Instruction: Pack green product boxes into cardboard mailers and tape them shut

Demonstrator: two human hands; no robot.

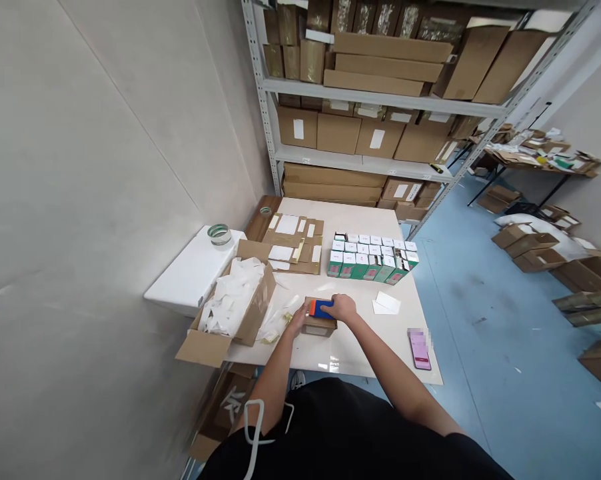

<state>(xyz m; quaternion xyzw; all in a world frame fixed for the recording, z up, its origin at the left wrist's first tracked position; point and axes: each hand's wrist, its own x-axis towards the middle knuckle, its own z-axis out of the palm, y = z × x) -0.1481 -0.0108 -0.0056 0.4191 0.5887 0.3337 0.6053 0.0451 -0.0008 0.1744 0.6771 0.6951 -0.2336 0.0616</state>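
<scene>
Presently, the small carton [319, 330] lies between the two hands, its left end against the left grip [297, 320], the blue-and-orange tool [322, 308] over its top beneath the right grip [343, 307]. It sits near the front edge of a pale bench [360, 348], green-and-white boxes [363, 261] standing beyond; loaded shelving [325, 158] rises behind. The right grip is closed about the tool; how far the left fingers spread, I cannot tell.

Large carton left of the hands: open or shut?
Open: the large carton's near flap sticks outward, and crumpled white material shows inside.
</scene>
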